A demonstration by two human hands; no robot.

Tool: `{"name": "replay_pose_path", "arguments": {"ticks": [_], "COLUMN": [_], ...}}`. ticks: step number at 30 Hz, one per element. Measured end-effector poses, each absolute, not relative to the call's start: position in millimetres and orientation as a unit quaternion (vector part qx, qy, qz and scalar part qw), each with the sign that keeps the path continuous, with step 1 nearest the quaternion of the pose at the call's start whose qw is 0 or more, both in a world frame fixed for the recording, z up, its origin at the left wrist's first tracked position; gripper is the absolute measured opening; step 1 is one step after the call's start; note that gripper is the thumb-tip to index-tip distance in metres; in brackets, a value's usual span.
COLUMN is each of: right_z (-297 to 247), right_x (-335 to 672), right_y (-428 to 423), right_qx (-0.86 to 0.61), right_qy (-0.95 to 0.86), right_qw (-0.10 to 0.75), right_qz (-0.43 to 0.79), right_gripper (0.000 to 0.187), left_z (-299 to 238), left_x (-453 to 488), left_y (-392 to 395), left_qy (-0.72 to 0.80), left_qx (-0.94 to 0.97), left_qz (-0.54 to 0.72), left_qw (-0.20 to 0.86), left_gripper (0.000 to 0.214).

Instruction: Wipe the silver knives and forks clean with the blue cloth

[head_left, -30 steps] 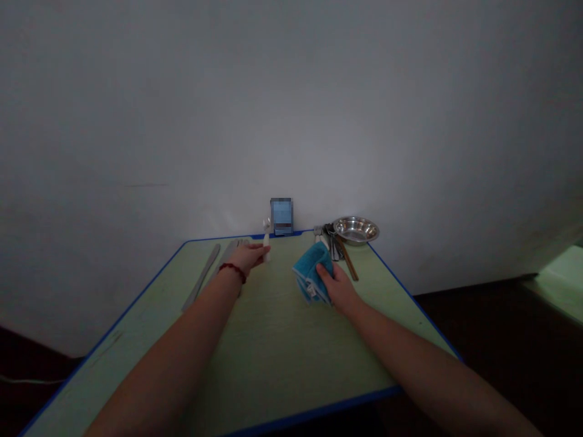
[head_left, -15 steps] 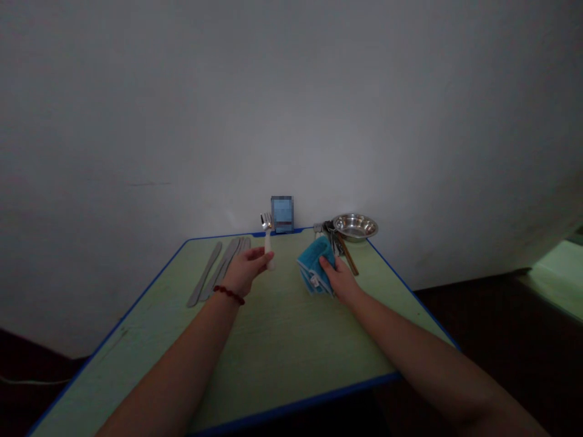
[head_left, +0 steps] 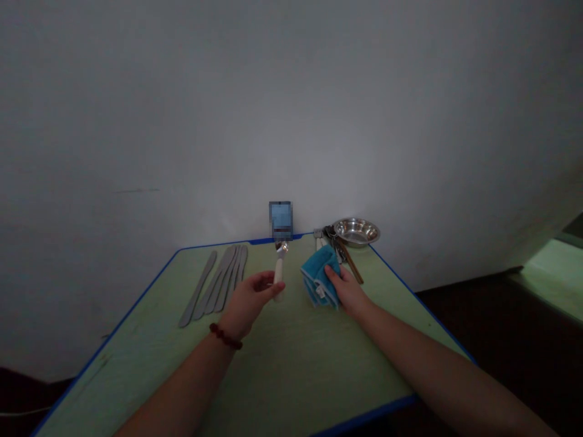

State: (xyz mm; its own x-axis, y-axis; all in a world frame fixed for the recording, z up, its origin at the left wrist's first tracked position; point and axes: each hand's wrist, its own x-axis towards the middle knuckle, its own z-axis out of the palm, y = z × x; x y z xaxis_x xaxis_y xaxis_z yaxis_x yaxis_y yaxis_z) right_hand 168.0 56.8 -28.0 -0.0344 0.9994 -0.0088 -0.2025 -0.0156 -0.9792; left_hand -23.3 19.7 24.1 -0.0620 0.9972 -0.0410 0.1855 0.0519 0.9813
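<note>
My left hand [head_left: 250, 298] pinches the pale handle of a fork [head_left: 279, 270], held upright above the table with its metal head pointing away. A dark red bead bracelet circles that wrist. In my right hand [head_left: 348, 288] is a folded blue cloth [head_left: 320, 273] with a white tag, the thumb pressed on top of it. Left of my left hand lie several grey table knives [head_left: 214, 282] side by side. Beyond the cloth is a pile of cutlery [head_left: 336, 241], partly hidden, with wooden chopsticks [head_left: 351, 264] at its right side.
A round steel bowl [head_left: 357, 232] stands at the table's far right corner. A small blurred screen [head_left: 281, 220] leans against the wall at the back. The pale green table [head_left: 291, 376] has a blue edge. Another pale surface [head_left: 553, 273] is at far right.
The fork in my left hand has come nearer and a little to the right, its head turned. My right hand still holds the cloth. The view has shifted slightly.
</note>
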Motion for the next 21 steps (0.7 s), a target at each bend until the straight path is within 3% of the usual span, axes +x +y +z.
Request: {"name": "replay_pose_path", "arguments": {"ticks": [8,21], "right_z": [-24,-2], "right_x": [161,131], "right_y": [58,62], "right_qx": [-0.426,-0.396], "right_qy": [-0.355,-0.373], "right_qw": [0.548,0.536], "right_qz": [0.626,0.645], "right_gripper": [0.03,0.021], "left_z": [7,3], "left_x": [-28,-31], "left_y": [22,21], "left_qy": [0.55,0.52], "left_qx": [0.534,0.526], "left_qz": [0.433,0.458], "left_qw": [0.475,0.492], "left_gripper": [0.032,0.033]}}
